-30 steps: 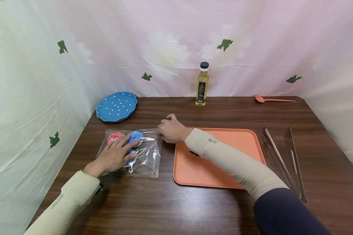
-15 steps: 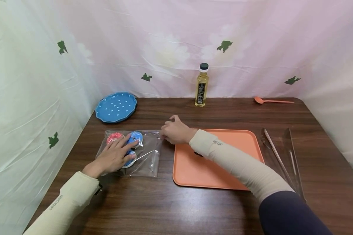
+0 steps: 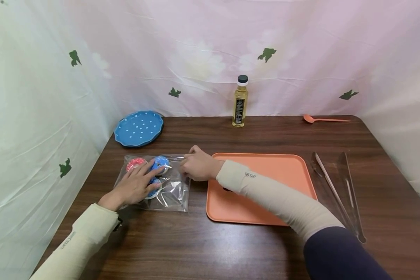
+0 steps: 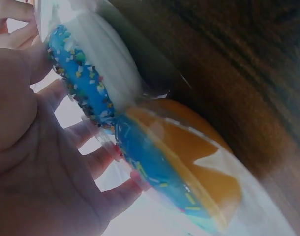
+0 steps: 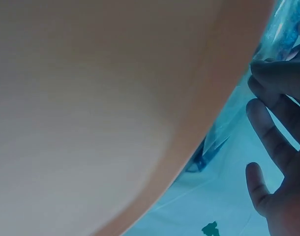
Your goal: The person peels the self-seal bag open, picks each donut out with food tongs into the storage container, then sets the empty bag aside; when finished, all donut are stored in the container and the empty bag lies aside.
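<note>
Toy-like doughnuts lie in a clear plastic bag [image 3: 176,196] on the left of the table: one pink doughnut [image 3: 135,162] and two with blue icing, such as the farther blue doughnut [image 3: 159,162]. Spread fingers of my left hand [image 3: 133,186] rest over them on the film. In the left wrist view that palm faces a sprinkled blue doughnut [image 4: 86,73] and an orange-based doughnut [image 4: 189,167] through the plastic. My right hand [image 3: 200,166] pinches the bag's right edge between thumb and index finger, its other fingers [image 5: 270,130] held apart.
An orange tray [image 3: 227,210] lies under my right forearm. Behind stand a bottle of yellow liquid [image 3: 240,107] and, at back left, a blue dotted plate [image 3: 140,126]. Long tongs [image 3: 330,184] lie right of the tray, and an orange spoon [image 3: 309,119] lies at back right.
My right hand shifts slightly right, then comes back left and a little nearer along the bag's edge. My left hand stays in place on the doughnuts.
</note>
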`<state>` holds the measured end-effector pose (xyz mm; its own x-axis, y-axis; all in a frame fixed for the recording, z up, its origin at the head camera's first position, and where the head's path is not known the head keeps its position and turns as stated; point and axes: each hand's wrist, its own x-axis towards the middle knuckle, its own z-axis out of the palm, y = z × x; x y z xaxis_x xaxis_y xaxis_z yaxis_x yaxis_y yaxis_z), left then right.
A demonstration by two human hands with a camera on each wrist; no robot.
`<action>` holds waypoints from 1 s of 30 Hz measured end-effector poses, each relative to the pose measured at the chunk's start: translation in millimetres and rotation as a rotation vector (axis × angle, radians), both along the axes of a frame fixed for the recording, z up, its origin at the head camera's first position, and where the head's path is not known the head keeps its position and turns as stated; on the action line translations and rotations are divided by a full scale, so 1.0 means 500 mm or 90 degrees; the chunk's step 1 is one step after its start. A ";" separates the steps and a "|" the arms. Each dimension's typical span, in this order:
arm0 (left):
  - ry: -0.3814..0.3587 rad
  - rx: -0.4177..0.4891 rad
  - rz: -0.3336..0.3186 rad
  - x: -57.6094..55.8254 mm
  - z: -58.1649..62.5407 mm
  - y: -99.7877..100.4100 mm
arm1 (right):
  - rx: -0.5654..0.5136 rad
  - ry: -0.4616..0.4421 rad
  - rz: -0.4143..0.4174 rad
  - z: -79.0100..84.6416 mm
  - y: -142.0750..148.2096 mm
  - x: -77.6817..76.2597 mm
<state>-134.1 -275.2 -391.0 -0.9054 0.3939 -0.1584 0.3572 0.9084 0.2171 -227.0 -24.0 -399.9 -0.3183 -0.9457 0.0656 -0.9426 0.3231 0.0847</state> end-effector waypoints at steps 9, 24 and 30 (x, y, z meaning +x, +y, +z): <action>-0.008 0.015 0.003 -0.001 0.001 -0.002 | -0.058 0.025 -0.003 -0.005 0.040 -0.005; -0.014 0.001 0.008 -0.003 0.000 0.000 | -0.026 0.019 0.044 0.002 0.035 0.027; -0.008 -0.006 0.007 -0.003 0.005 0.001 | 0.033 0.083 0.082 0.011 0.009 0.058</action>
<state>-135.5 -274.5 -388.5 -0.9074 0.3829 -0.1734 0.3451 0.9141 0.2130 -198.0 -19.4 -394.4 -0.1857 -0.9814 0.0482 -0.9560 0.1918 0.2221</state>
